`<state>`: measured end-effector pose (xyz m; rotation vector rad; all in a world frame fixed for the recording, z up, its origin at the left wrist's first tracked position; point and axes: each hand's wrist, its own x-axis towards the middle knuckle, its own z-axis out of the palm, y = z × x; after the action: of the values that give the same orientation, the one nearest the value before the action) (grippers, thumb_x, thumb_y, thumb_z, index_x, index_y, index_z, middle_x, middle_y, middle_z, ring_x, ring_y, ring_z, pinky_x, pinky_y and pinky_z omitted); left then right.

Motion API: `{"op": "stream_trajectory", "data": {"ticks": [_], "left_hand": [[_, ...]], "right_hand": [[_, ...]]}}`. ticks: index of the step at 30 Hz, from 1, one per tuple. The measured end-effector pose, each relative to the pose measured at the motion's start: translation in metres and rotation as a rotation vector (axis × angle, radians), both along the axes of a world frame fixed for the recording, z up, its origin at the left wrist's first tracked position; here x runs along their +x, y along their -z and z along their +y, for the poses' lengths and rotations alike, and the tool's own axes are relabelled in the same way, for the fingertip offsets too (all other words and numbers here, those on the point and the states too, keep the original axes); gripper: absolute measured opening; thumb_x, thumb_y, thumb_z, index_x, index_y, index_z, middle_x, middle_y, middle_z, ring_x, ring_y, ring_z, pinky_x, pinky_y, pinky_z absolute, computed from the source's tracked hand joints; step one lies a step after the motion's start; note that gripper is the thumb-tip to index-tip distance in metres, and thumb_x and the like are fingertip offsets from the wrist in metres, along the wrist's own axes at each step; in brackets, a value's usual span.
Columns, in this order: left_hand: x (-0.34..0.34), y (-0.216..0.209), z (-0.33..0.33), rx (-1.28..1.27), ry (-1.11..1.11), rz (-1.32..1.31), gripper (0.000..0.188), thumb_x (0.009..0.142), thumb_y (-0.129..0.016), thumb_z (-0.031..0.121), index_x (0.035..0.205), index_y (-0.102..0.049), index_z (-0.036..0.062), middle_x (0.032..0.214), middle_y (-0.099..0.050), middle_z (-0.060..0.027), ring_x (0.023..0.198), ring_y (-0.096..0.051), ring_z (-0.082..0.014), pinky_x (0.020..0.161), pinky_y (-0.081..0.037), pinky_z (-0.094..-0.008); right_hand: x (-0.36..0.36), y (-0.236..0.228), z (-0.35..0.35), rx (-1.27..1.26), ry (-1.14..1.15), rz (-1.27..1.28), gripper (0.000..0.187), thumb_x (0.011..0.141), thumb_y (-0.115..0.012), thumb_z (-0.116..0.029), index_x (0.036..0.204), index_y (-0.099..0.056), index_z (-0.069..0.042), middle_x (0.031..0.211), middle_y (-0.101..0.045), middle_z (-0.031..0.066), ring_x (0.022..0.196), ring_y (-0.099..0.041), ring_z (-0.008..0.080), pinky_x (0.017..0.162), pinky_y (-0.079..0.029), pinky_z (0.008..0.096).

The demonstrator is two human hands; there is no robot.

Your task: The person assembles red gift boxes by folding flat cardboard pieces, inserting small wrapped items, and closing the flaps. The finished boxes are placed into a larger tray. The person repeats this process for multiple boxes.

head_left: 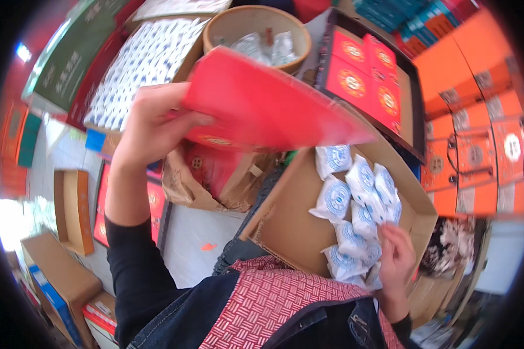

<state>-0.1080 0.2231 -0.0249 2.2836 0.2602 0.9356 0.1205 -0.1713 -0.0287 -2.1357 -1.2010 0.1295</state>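
My left hand point(155, 121) is closed on the edge of a flat red paper packet point(268, 107), thumb on the near side. The packet is blurred, tilted, and held over an open brown paper bag point(198, 180) and the far end of a cardboard box point(291, 230). Inside the box lies a heap of white wrapped pouches point(364, 203) with round blue prints. Beside this heap, at the box's right side, is my right hand point(397, 256), its fingers curled together. Whether a pouch is between those fingers is hidden.
More red packets point(201, 163) stand in the paper bag. Beyond are a tan round tub point(256, 17) with clear pouches, a carton of small white packs point(137, 64) and a dark-rimmed tray point(410, 87) with red packets. Orange boxes point(477, 139) are stacked at right.
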Motion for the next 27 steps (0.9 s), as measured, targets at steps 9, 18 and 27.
{"op": "stream_trajectory", "data": {"ticks": [9, 18, 27], "left_hand": [[0.009, -0.094, -0.059, 0.481, -0.309, -0.431, 0.016, 0.083, -0.062, 0.005, 0.098, -0.066, 0.0012, 0.096, -0.069, -0.0106, 0.088, -0.065, -0.0224, 0.079, -0.053, -0.0376], [0.128, 0.022, -0.183, 0.576, 0.594, -0.021, 0.014, 0.073, -0.061, 0.005, 0.086, -0.062, 0.0008, 0.114, -0.062, -0.0134, 0.114, -0.056, -0.0322, 0.098, -0.044, -0.0418], [0.138, 0.027, -0.188, -1.604, 0.234, 0.419, 0.026, 0.085, -0.053, -0.006, 0.110, -0.055, -0.0002, 0.102, -0.061, -0.0159, 0.086, -0.063, -0.0258, 0.076, -0.053, -0.0360]], "right_hand": [[0.041, -0.058, 0.032, 0.358, -0.435, 1.381, 0.079, 0.096, -0.020, -0.061, 0.124, -0.052, 0.007, 0.123, -0.057, 0.0207, 0.109, -0.059, 0.0325, 0.085, -0.052, 0.0401], [0.094, 0.012, -0.043, 0.578, 0.053, 1.271, 0.056, 0.079, -0.061, 0.004, 0.132, -0.043, 0.002, 0.123, -0.055, 0.0152, 0.114, -0.055, 0.0275, 0.098, -0.044, 0.0396], [0.079, 0.037, -0.049, 0.658, 0.096, 1.316, 0.044, 0.084, -0.058, 0.002, 0.126, -0.047, 0.004, 0.121, -0.057, 0.0158, 0.109, -0.058, 0.0277, 0.091, -0.050, 0.0416]]}}
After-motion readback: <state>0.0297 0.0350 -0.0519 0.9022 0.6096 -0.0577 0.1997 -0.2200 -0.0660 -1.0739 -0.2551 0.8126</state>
